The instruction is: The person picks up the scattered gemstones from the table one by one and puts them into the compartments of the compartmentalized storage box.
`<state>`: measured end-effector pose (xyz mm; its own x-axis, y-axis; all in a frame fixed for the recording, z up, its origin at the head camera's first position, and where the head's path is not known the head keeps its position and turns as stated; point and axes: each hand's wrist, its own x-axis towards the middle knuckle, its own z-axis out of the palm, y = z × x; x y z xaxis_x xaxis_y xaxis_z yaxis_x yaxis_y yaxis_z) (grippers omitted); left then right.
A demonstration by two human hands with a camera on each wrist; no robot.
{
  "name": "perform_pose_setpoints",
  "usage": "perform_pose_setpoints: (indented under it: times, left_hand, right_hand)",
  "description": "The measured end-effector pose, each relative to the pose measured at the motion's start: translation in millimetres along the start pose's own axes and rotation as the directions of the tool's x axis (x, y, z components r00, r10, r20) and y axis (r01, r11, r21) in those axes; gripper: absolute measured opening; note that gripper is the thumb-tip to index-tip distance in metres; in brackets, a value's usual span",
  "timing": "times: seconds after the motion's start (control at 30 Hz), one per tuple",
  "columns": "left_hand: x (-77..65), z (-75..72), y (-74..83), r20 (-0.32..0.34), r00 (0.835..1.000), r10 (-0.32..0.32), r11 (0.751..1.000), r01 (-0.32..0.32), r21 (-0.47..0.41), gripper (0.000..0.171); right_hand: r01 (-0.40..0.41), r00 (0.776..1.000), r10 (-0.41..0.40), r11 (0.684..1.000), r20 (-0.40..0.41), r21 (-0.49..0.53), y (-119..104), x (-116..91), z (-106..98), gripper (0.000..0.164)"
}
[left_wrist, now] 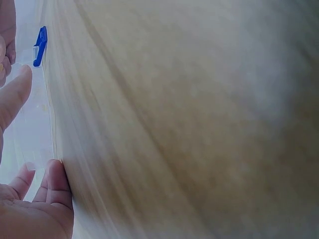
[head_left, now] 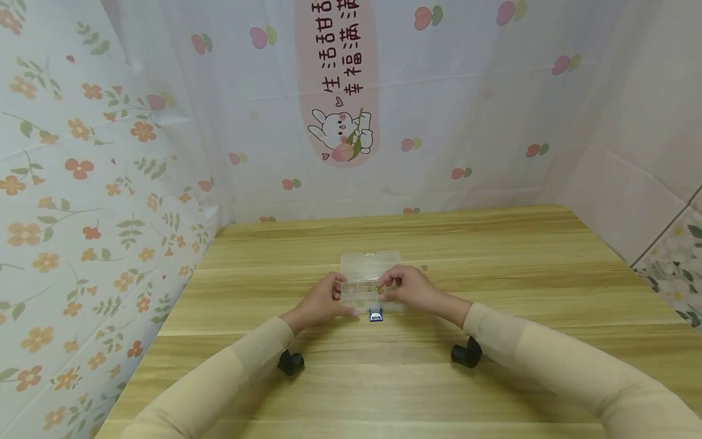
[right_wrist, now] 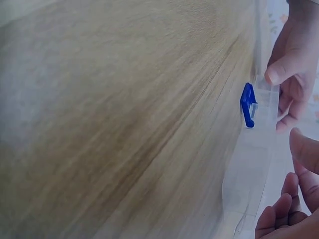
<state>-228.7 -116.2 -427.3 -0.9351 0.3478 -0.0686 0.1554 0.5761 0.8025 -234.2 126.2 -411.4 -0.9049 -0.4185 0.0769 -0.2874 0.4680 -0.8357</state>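
Observation:
A clear plastic compartment box (head_left: pixel 349 297) lies on the table, its see-through lid (head_left: pixel 362 266) raised at the back. At the middle of its front edge is a blue latch (head_left: pixel 375 314), also visible from the side in both wrist views. My left hand (head_left: pixel 325 299) grips the box's left end, thumb at the front and fingers farther back. Over the right compartments is my right hand (head_left: pixel 408 286), fingers curled, thumb and index finger close together. A small yellowish bit shows at those fingertips; they mostly hide it.
The wooden table (head_left: pixel 351 390) stretches around the box. Behind it hangs a white curtain (head_left: pixel 466 122) with a rabbit print, and a flowered cloth (head_left: pixel 82 213) covers the left side. Dark wrist cameras sit under both forearms, the right camera (head_left: pixel 466 352) near the sleeve cuff.

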Motion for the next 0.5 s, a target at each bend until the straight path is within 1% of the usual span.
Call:
perform_pose_setpoints:
  times: [0.17,0.5]
  left_hand:
    - [-0.2,-0.3,-0.2,-0.001,1.000,0.002,1.000,-0.002,0.000,0.072]
    - [-0.5,-0.9,0.3,0.003,1.000,0.004,1.000,-0.004,-0.001,0.072]
  right_hand:
    - [0.001,1.000,-0.001,1.000,0.023,-0.009,-0.5,2.2,1.7,0.020]
    - [0.000,1.000,0.003,0.997,0.029,-0.073,-2.1,5.6,4.2,0.019]
